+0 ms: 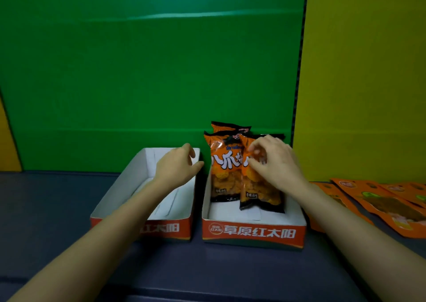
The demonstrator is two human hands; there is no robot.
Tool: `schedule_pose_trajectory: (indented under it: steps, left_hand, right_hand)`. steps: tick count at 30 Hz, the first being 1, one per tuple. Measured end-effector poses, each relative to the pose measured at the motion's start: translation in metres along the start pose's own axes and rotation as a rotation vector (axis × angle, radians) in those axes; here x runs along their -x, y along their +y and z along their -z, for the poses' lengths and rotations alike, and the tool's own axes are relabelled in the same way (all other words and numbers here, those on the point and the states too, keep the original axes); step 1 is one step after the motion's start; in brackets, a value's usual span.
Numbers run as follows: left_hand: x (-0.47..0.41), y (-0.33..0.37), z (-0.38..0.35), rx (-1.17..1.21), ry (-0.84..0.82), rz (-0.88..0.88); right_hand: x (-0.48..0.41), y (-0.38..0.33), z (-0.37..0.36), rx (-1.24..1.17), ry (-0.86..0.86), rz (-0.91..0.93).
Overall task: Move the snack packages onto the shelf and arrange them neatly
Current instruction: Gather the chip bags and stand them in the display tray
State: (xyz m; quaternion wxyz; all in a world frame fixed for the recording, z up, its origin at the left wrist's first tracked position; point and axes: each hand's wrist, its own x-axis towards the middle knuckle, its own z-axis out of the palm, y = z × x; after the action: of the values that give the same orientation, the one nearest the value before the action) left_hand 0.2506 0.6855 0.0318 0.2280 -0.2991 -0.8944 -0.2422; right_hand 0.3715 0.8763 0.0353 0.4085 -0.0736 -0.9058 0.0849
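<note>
Three orange-and-black snack bags stand upright in the right-hand display box [253, 232], which has a red front with white lettering. The front bag [260, 195] leans a little and overlaps the one behind it [224, 163]; a third bag [228, 126] peeks out at the back. My right hand [274, 163] rests on the upper face of the front bag, fingers curled against it. My left hand [178, 165] hovers over the empty left box [138, 177], fingers loosely apart, holding nothing.
Several flat orange pouches [380, 204] lie spread on the dark blue surface [161, 267] at the right. A green panel [149, 71] backs the boxes, with a yellow panel [364, 71] to its right.
</note>
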Motion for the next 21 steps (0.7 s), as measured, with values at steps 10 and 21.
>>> schedule_pose_trajectory:
  steps: [10,21]
  left_hand:
    - [0.071,-0.129,0.096,-0.313,0.122,0.098]
    - [0.205,-0.316,0.235,-0.521,-0.005,0.344]
  right_hand:
    - [-0.026,-0.155,-0.037,-0.213,-0.359,0.272]
    - [-0.002,-0.399,-0.13,-0.337,-0.561,0.49]
